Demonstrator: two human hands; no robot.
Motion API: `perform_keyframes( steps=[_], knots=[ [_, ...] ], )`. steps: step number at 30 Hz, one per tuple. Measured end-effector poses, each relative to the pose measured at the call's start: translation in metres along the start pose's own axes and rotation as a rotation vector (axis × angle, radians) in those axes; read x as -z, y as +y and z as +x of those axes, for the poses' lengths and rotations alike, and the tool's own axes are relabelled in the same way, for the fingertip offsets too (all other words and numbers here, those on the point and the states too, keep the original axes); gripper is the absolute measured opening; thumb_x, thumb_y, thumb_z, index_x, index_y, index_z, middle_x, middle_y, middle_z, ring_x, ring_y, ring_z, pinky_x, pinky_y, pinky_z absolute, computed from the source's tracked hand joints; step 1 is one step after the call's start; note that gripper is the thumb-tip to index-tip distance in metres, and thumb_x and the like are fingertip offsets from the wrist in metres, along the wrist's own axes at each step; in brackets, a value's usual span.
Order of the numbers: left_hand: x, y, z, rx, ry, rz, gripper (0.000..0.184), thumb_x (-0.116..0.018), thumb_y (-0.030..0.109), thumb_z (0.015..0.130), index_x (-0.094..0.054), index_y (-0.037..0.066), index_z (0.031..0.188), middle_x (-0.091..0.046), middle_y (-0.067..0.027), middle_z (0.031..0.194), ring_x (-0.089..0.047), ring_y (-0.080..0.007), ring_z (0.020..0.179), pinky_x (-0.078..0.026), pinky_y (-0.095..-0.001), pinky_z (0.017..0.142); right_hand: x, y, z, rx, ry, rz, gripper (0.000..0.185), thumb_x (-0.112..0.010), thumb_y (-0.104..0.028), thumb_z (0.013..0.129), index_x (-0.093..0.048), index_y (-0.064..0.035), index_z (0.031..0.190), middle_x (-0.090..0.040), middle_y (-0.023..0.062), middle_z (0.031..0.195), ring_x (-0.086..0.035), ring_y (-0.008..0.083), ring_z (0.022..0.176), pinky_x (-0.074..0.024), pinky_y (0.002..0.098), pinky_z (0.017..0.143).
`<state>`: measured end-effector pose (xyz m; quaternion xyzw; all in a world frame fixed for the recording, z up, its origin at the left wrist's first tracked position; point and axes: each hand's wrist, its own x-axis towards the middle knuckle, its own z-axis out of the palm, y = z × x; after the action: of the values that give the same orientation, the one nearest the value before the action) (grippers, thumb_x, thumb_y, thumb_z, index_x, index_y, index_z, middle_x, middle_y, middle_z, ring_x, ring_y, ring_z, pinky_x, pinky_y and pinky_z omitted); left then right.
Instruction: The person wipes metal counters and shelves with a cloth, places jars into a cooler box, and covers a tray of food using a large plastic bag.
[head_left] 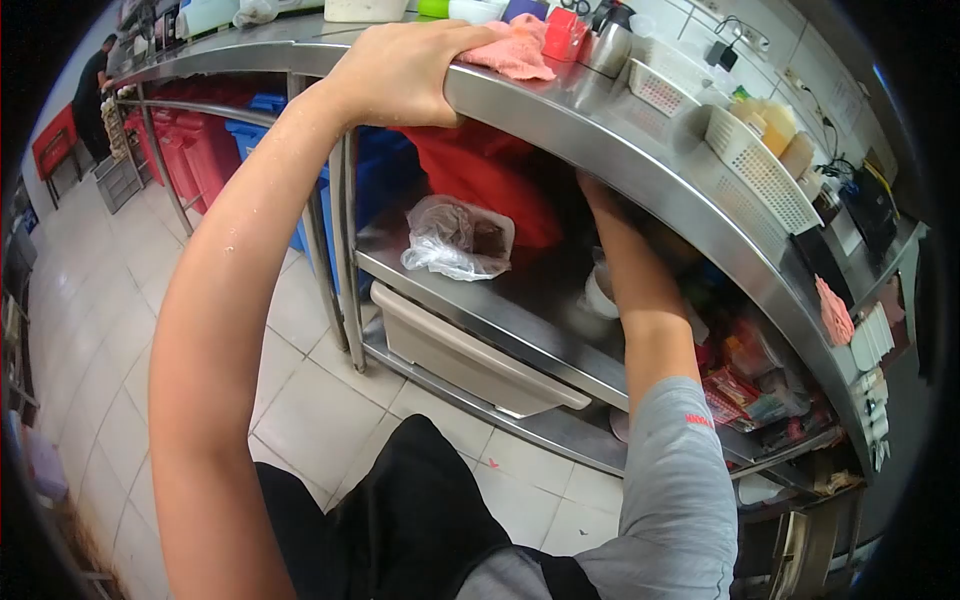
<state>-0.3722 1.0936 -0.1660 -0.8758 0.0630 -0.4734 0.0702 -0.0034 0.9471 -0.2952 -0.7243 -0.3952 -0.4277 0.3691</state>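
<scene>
My left hand grips the front edge of the steel counter, its thumb side bent down over the rim. Its fingertips touch a crumpled pink cloth on top. My right forearm reaches in under the counter, above the shelf; the right hand itself is hidden behind the counter edge and in shadow. Beside that forearm a white rounded container is partly visible. A clear plastic bag with a tray of something brown sits on the shelf's left part, in front of red material.
Below the shelf is a beige plastic bin. White baskets and a red box stand on the counter. Packets in a red basket fill the shelf's right end. Red bins and a person are at far left.
</scene>
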Motion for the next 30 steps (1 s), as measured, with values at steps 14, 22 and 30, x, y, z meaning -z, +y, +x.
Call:
perform_keyframes(
  steps=[14, 22, 30],
  knots=[
    [0.015, 0.011, 0.007, 0.015, -0.080, -0.049, 0.056, -0.074, 0.030, 0.062, -0.059, 0.007, 0.111, -0.064, -0.0177, 0.102, -0.062, -0.0356, 0.094, -0.049, -0.0409, 0.080, -0.074, 0.014, -0.009, -0.269, -0.233, -0.044, 0.037, -0.057, -0.023, 0.086, -0.059, -0.0050, 0.118, -0.061, 0.0180, 0.115, -0.059, 0.0331, 0.105, -0.0480, 0.0438, 0.089],
    [0.010, 0.008, 0.002, 0.130, -0.165, 0.009, 0.079, -0.073, 0.016, 0.056, -0.050, 0.010, 0.131, -0.060, -0.0173, 0.120, -0.055, -0.0364, 0.113, -0.044, -0.0407, 0.095, -0.019, -0.015, -0.067, -0.337, -0.111, -0.195, 0.032, -0.052, -0.017, 0.087, -0.060, -0.0047, 0.115, -0.061, 0.0197, 0.114, -0.059, 0.0371, 0.103, -0.0468, 0.0463, 0.092],
    [0.005, 0.000, 0.004, 0.087, -0.157, -0.011, 0.080, -0.072, 0.018, 0.056, -0.049, 0.013, 0.133, -0.058, -0.0132, 0.125, -0.055, -0.0336, 0.114, -0.045, -0.0388, 0.095, 0.115, -0.074, -0.188, -0.182, -0.385, -0.792, 0.050, -0.047, -0.012, 0.087, -0.046, -0.0009, 0.135, -0.033, 0.0129, 0.149, -0.023, 0.0444, 0.138, -0.0197, 0.0608, 0.110]
  ],
)
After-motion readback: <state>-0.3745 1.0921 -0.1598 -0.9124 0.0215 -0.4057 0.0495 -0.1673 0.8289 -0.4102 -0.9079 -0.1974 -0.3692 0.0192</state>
